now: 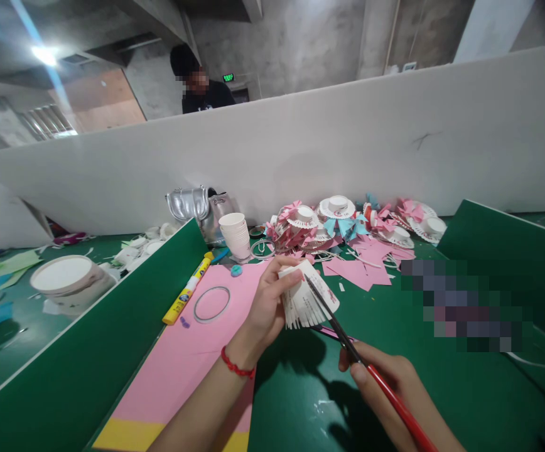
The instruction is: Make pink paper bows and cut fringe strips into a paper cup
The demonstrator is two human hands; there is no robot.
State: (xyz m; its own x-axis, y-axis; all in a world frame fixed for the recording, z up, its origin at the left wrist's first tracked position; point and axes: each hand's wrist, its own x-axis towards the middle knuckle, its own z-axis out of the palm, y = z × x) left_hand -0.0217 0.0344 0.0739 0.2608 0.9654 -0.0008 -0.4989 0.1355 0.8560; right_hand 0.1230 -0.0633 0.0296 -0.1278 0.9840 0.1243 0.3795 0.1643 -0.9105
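Observation:
My left hand (260, 307), with a red braided bracelet at the wrist, is closed around a white paper cup (296, 301) held in the air above the table. The cup's wall is slit into narrow strips along its lower edge. In my right hand (385, 370) is a pair of scissors (341, 333) with dark blades and long red handles. Its blades lie over the cup's right side, tips near my left thumb. Behind the blades shows a thin purple item, mostly hidden. Pink paper (197, 370) with a yellow edge lies under my left forearm.
Cup-and-paper hats (303, 216) with pink and blue bows pile against the white partition (348, 138). Stacked paper cups (235, 235), a silver bag (188, 204), a yellow glue stick (188, 292) and a tape ring (211, 304) stand or lie leftward. Green dividers flank the table. Someone is beyond the partition.

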